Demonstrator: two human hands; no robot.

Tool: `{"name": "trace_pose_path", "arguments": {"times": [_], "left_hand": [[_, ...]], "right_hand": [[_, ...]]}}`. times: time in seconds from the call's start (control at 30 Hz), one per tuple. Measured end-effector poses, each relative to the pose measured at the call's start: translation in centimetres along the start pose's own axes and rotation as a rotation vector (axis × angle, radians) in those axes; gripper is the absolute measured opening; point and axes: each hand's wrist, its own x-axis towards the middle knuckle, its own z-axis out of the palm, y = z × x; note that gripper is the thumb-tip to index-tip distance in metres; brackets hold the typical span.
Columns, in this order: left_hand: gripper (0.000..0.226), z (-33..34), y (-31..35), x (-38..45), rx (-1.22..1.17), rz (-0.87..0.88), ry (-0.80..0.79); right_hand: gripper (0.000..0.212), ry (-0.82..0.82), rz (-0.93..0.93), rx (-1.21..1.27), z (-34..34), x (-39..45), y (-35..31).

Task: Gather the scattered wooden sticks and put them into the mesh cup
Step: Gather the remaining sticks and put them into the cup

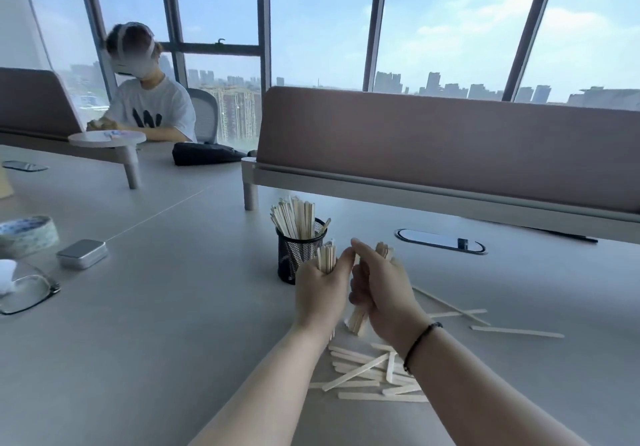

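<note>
Both hands grasp bundles of sticks, held upright: the left hand [320, 284] one bundle, the right hand [379, 288] another; the mesh cup [298, 255], already part-filled, stands just beyond the left hand, nearer to it; loose sticks [367, 373] lie flat on the surface [156, 307] below the wrists.

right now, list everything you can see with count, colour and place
cup: one, black mesh, mid table, part full of sticks
loose sticks: many, pale wood, on table near the arms
tin: one, silver, left
tape roll: one, blue-white, far left
glasses: one pair, dark, left edge
pouch: one, black, far side
dividers: two, brown, across table
person: one, white shirt, seated behind
left hand: holds a stick bundle
right hand: holds a stick bundle
</note>
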Motion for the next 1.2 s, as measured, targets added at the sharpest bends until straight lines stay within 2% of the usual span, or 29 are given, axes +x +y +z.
{"name": "trace_pose_path", "arguments": {"times": [0.13, 0.27, 0.33, 0.47, 0.6, 0.67, 0.73, 0.83, 0.97, 1.07, 1.17, 1.2], "left_hand": [[0.060, 0.1, 0.1, 0.4, -0.047, -0.034, 0.090], [0.055, -0.2, -0.5, 1.0, -0.229, -0.131, 0.247], [0.049, -0.3, -0.6, 1.2, -0.332, -0.177, 0.292], [0.052, -0.3, -0.2, 1.5, -0.434, -0.253, 0.317], [0.041, -0.5, -0.1, 1.7, -0.474, -0.256, 0.319], [0.034, -0.5, 0.0, 1.7, -0.489, -0.258, 0.313], [0.035, -0.5, 0.1, 1.7, -0.488, -0.259, 0.306], [0.054, -0.7, -0.1, 1.9, -0.447, -0.261, 0.312], [0.059, -0.7, -0.4, 1.9, -0.373, -0.194, 0.311], [0.062, -0.7, -0.7, 2.1, -0.358, -0.176, 0.299], [0.052, -1.1, -0.6, 2.9, -0.446, -0.231, 0.303], [0.055, -1.4, -0.3, 3.1, -0.516, -0.247, 0.277]], "right_hand": [[0.051, 0.024, -0.060, 0.067, 2.6, 1.9, -3.4], [0.060, -0.017, -0.193, 0.109, 7.3, 5.1, -8.1], [0.058, -0.051, -0.219, 0.041, 9.6, 6.8, -8.7], [0.043, -0.038, -0.246, -0.386, 11.7, 9.5, -6.6], [0.027, 0.003, -0.371, -0.517, 11.2, 10.2, -5.1], [0.027, 0.018, -0.452, -0.668, 11.0, 10.3, -4.9], [0.033, -0.044, -0.508, -0.956, 10.9, 10.2, -4.6], [0.041, -0.220, -0.520, -1.383, 10.7, 9.6, -3.7], [0.033, -0.324, -0.565, -1.569, 10.2, 9.6, -3.6], [0.029, -0.357, -0.601, -1.528, 9.5, 9.6, -4.3], [0.023, -0.209, -0.654, -1.092, 8.2, 7.9, -5.9], [0.019, -0.142, -0.642, -0.928, 7.4, 6.9, -6.4]]}}
